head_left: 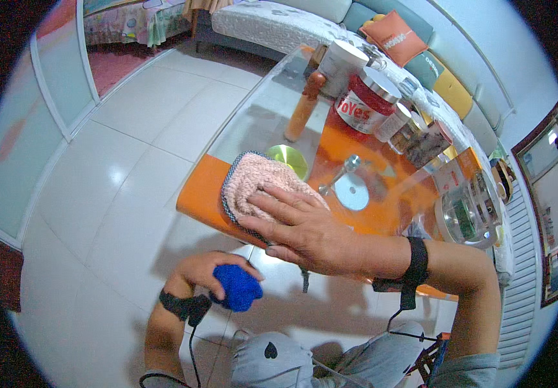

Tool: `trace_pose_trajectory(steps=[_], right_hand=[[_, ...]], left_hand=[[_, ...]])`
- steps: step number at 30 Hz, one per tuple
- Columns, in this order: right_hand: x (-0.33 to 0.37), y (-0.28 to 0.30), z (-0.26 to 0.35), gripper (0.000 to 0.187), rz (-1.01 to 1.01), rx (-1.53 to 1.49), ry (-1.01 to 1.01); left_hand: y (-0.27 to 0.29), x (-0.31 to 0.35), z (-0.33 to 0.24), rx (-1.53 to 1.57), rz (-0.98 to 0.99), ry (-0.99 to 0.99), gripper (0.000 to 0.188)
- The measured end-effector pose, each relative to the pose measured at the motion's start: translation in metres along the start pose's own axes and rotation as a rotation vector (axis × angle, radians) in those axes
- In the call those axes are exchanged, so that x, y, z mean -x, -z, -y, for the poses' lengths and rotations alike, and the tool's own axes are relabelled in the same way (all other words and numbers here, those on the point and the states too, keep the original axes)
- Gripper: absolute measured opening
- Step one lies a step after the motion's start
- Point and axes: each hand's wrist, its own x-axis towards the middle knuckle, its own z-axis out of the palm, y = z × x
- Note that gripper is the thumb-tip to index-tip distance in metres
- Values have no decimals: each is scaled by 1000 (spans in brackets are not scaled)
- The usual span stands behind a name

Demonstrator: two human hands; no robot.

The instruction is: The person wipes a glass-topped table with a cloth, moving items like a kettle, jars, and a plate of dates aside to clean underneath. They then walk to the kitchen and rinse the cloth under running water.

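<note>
My right hand lies flat with fingers spread on a pink fuzzy cloth with a dark checked edge. The cloth rests at the near left corner of the orange-edged, glass-topped table. Lower down, off the table and above my lap, my left hand is closed around a bunched blue cloth. A shiny yellow-green disc shows just beyond the pink cloth, partly covered by it. To the right of my fingers lies a pale blue disc, with a small metallic piece beside it.
Further back stand a brown cylindrical thing, a white tub, a red jar with a silver lid, and several smaller jars. A clear plastic container sits at the right. Behind are a sofa and an orange cushion.
</note>
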Motion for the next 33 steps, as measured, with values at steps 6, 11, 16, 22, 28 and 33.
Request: trace_pose_trajectory(steps=[6,11,16,22,28,33], right_hand=[[-61,-17,-55,52,-90,178,-15],[-128,-12,-155,41,81,457,-162],[-130,-30,-138,37,42,518,-326],[-76,-44,-2,54,-259,74,-9],[35,-5,30,62,91,25,-195],[125,15,27,64,82,114,-598]], left_hand=[[-7,13,-7,338,-187,-593,58],[-19,18,-16,350,-585,-885,52],[-30,25,-29,410,-642,-940,42],[-29,20,-53,665,-401,-1113,21],[-25,5,-67,656,-203,-1127,19],[-27,-2,-66,671,-231,-1077,14]])
